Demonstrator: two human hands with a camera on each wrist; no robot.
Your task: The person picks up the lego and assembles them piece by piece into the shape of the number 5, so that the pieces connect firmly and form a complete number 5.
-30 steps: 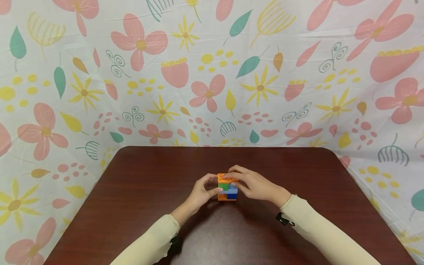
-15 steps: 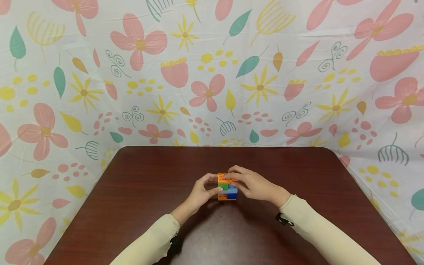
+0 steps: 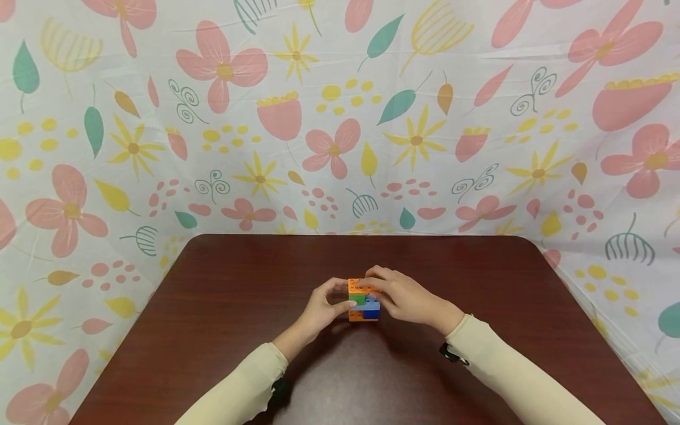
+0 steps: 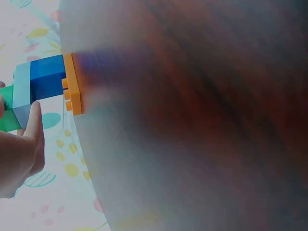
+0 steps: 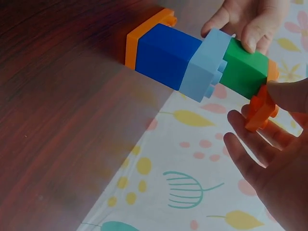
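A small stack of toy bricks (image 3: 363,301) is seen standing on the dark wooden counter (image 3: 223,330), about midway between its left and right edges and nearer the far edge than the near one. The stack is built on an orange base plate (image 5: 147,34) that rests on the counter; above it a dark blue brick (image 5: 166,54) is set, then a light blue brick (image 5: 207,65), then a green brick (image 5: 246,72), and an orange brick (image 3: 361,285) is placed on top.

The stack is held from its left side by the left hand (image 3: 321,308), whose thumb is pressed against the near face at the green and light blue bricks while its fingers are curled round the far side. In the left wrist view only the thumb (image 4: 32,126) is shown against the light blue brick.

The top of the stack is gripped by the right hand (image 3: 406,298): its fingers are laid over the orange top brick from the right, and in the right wrist view that brick's edge is pinched by the thumb, while the other fingers (image 5: 255,159) are held open and relaxed.

No container is shown on the counter. A flowered cloth (image 3: 340,118) is hung behind and around the counter.
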